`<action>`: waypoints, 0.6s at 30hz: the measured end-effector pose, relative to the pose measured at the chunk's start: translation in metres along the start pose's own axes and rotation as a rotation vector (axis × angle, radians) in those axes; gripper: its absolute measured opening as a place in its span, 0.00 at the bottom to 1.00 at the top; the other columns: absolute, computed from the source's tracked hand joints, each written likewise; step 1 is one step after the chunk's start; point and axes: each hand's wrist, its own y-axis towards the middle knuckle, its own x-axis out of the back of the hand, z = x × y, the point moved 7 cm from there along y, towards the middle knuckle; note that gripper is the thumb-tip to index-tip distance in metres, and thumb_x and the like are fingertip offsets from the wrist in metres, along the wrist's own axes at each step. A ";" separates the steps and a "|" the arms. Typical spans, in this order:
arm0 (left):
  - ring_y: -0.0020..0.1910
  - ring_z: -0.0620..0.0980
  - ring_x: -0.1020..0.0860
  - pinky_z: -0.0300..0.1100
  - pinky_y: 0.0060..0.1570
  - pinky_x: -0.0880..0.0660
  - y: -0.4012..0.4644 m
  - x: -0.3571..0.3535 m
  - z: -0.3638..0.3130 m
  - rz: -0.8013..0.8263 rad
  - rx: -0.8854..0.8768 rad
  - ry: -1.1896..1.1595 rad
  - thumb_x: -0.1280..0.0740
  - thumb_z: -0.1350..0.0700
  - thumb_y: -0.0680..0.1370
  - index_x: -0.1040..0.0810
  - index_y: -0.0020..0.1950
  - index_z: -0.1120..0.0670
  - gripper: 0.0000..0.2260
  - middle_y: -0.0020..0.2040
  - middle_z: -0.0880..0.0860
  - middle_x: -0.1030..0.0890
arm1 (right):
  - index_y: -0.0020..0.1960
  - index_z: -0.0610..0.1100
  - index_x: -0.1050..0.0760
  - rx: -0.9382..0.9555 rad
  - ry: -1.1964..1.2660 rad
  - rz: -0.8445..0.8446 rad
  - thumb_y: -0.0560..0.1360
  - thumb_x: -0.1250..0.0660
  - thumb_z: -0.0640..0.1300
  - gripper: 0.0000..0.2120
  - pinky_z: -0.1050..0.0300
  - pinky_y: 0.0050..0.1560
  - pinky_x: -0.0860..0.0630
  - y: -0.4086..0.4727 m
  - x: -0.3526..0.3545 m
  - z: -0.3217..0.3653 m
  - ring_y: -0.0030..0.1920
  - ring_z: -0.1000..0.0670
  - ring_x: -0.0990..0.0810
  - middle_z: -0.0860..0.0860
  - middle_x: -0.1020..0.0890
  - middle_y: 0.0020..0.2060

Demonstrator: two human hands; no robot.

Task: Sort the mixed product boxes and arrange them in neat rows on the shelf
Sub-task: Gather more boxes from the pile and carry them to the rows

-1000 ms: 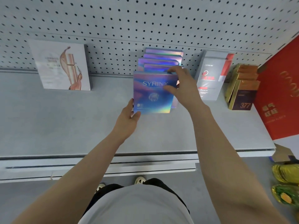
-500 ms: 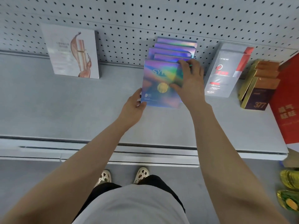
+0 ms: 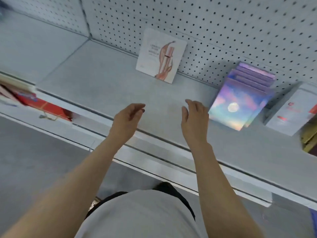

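Note:
A row of several holographic purple-blue boxes [image 3: 240, 102] stands on the grey shelf [image 3: 103, 86], one behind another, back against the pegboard. My right hand [image 3: 194, 117] hovers just left of the front box, fingers relaxed, holding nothing. My left hand [image 3: 127, 117] hangs over the shelf's front part, fingers loosely curled and empty. A white box with a pink swirl print [image 3: 161, 54] leans upright against the pegboard further left. A white box with red marks [image 3: 289, 112] stands to the right of the holographic row.
Gold-brown boxes [image 3: 308, 140] show at the right edge. On the left, a lower level holds red and white packages [image 3: 34, 102]. The pegboard back wall [image 3: 223, 31] runs behind everything. The shelf's front rail [image 3: 163, 148] crosses under my wrists.
Both hands have let go of the front holographic box and pulled back to the left. The view has swung left and tilted, so the boxes now sit at the right.

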 end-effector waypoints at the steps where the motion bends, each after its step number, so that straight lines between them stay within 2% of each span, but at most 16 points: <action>1: 0.52 0.34 0.21 0.25 0.53 0.29 -0.008 0.031 0.012 -0.043 0.015 0.013 0.37 0.57 0.81 0.22 0.60 0.46 0.10 0.52 0.44 0.17 | 0.63 0.40 0.23 0.025 0.025 0.049 0.81 0.44 0.47 0.18 0.45 0.54 0.27 -0.007 -0.017 0.030 0.55 0.36 0.24 0.40 0.20 0.55; 3: 0.52 0.37 0.21 0.25 0.52 0.29 -0.025 0.095 0.039 -0.136 0.052 0.034 0.37 0.57 0.81 0.22 0.60 0.47 0.10 0.51 0.44 0.17 | 0.64 0.41 0.23 0.078 0.078 0.133 0.81 0.41 0.46 0.16 0.45 0.54 0.28 -0.022 -0.050 0.091 0.56 0.37 0.24 0.40 0.20 0.57; 6: 0.53 0.44 0.20 0.38 0.57 0.27 -0.053 0.191 0.084 -0.299 0.122 0.025 0.37 0.57 0.81 0.21 0.57 0.45 0.10 0.51 0.46 0.17 | 0.63 0.40 0.23 0.204 0.140 0.201 0.80 0.40 0.45 0.16 0.46 0.51 0.27 -0.044 -0.095 0.188 0.53 0.37 0.22 0.40 0.20 0.56; 8: 0.53 0.46 0.20 0.42 0.57 0.26 -0.073 0.250 0.114 -0.390 0.169 0.000 0.37 0.57 0.81 0.22 0.56 0.44 0.09 0.50 0.46 0.17 | 0.64 0.40 0.24 0.269 0.179 0.265 0.81 0.42 0.47 0.17 0.47 0.52 0.28 -0.057 -0.126 0.249 0.54 0.38 0.22 0.40 0.20 0.57; 10: 0.53 0.44 0.20 0.40 0.53 0.26 -0.093 0.301 0.142 -0.455 0.225 -0.015 0.37 0.56 0.81 0.22 0.56 0.44 0.09 0.50 0.43 0.17 | 0.65 0.41 0.25 0.347 0.211 0.314 0.81 0.45 0.48 0.19 0.46 0.54 0.28 -0.068 -0.152 0.308 0.55 0.38 0.23 0.41 0.21 0.57; 13: 0.53 0.42 0.20 0.35 0.48 0.28 -0.118 0.368 0.176 -0.552 0.308 -0.033 0.38 0.54 0.81 0.22 0.57 0.43 0.09 0.50 0.42 0.17 | 0.66 0.41 0.26 0.446 0.281 0.384 0.80 0.42 0.46 0.17 0.44 0.56 0.28 -0.081 -0.182 0.388 0.56 0.39 0.24 0.42 0.22 0.58; 18: 0.54 0.45 0.20 0.42 0.55 0.26 -0.135 0.451 0.217 -0.693 0.368 -0.069 0.38 0.56 0.81 0.22 0.55 0.42 0.10 0.49 0.44 0.17 | 0.65 0.41 0.26 0.583 0.336 0.458 0.81 0.38 0.45 0.15 0.45 0.56 0.27 -0.086 -0.221 0.487 0.57 0.41 0.25 0.43 0.22 0.58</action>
